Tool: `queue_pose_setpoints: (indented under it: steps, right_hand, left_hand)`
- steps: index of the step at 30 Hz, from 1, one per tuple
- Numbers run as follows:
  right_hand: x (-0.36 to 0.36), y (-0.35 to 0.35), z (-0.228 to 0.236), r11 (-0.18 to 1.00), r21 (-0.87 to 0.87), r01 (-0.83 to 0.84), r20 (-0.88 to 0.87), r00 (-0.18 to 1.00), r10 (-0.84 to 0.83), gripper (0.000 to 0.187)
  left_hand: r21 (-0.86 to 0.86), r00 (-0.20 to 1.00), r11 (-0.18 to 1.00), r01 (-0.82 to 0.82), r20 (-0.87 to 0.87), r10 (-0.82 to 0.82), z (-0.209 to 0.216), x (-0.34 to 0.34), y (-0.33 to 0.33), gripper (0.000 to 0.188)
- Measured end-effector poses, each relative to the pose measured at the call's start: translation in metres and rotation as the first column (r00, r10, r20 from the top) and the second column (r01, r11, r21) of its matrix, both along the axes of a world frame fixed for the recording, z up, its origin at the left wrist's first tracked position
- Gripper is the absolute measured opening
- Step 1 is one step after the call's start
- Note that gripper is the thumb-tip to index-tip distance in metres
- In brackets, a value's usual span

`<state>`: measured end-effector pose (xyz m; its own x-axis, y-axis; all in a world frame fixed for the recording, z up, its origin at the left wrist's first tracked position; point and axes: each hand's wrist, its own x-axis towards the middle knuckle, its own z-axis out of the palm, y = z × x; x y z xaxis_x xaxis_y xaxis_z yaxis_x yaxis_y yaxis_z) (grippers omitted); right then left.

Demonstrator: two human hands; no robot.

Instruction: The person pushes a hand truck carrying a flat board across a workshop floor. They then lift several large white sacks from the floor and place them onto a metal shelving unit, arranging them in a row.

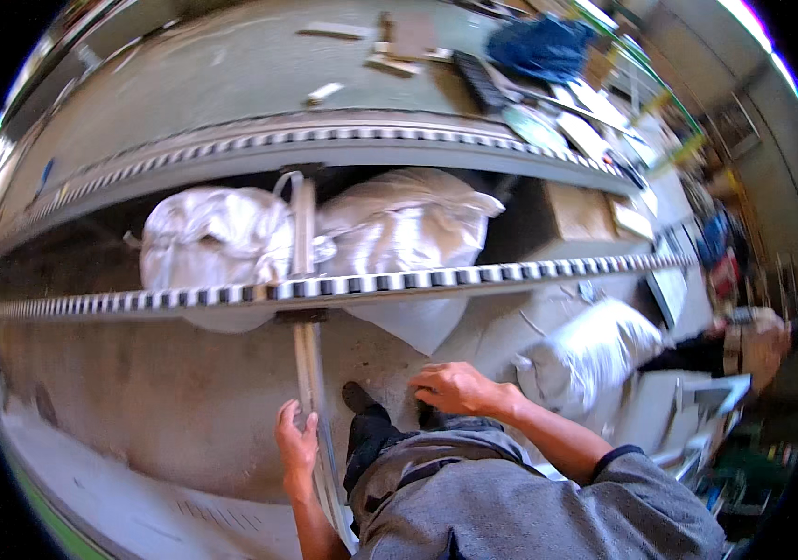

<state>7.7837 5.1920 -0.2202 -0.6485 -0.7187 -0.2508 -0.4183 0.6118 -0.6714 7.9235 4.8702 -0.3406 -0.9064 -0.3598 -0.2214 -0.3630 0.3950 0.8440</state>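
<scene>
My left hand (297, 441) is raised beside a narrow metal rail (309, 373), its fingers and thumb apart and nothing between them. I cannot tell whether it touches the rail. In front of my waist, my right hand (455, 387) hangs with its fingers curled in and no object showing in it. Ahead of both hands runs a long roller track (455, 277) with black and white segments. Behind that track, two filled white sacks, a left sack (217, 233) and a right sack (404, 224), stand on either side of a post.
A second roller track (343, 140) edges the green work surface (231, 65), where wood offcuts (394, 63) and a blue plastic bag (541, 47) lie. To the right, a full white sack (595, 350) rests on the floor near a cardboard box (581, 213). A person's arm (688, 355) shows beyond it.
</scene>
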Motion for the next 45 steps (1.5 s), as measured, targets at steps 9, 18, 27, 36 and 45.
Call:
queue_pose_setpoints:
  steps: [9, 18, 27, 36, 45]
  right_hand:
    - [0.083, 0.085, -0.015, 0.951, -0.092, 0.294, 0.002, 0.956, -0.295, 0.027]
    - [0.154, 0.169, -0.043, 0.809, 0.0, 0.587, 0.04, 0.809, -0.587, 0.029]
    - [0.17, 0.183, -0.057, 0.824, 0.109, 0.556, 0.079, 0.821, -0.565, 0.03]
    - [0.122, 0.163, -0.043, 0.911, 0.062, 0.409, 0.105, 0.905, -0.413, 0.028]
    - [0.091, 0.144, -0.059, 0.954, 0.005, 0.298, 0.06, 0.953, -0.298, 0.024]
  left_hand:
    - [-0.283, 0.961, 0.94, 0.194, 0.247, -0.124, -0.016, 0.003, 0.021, 0.082]
    - [-0.412, 0.932, 0.866, 0.283, 0.33, -0.147, -0.039, -0.008, 0.021, 0.064]
    - [-0.494, 0.976, 0.86, 0.129, 0.217, -0.022, -0.054, 0.005, 0.03, 0.048]
    - [-0.504, 0.984, 0.861, 0.063, 0.178, 0.032, -0.052, 0.012, 0.036, 0.047]
    - [-0.474, 0.982, 0.88, 0.036, 0.182, 0.058, -0.037, 0.007, 0.044, 0.047]
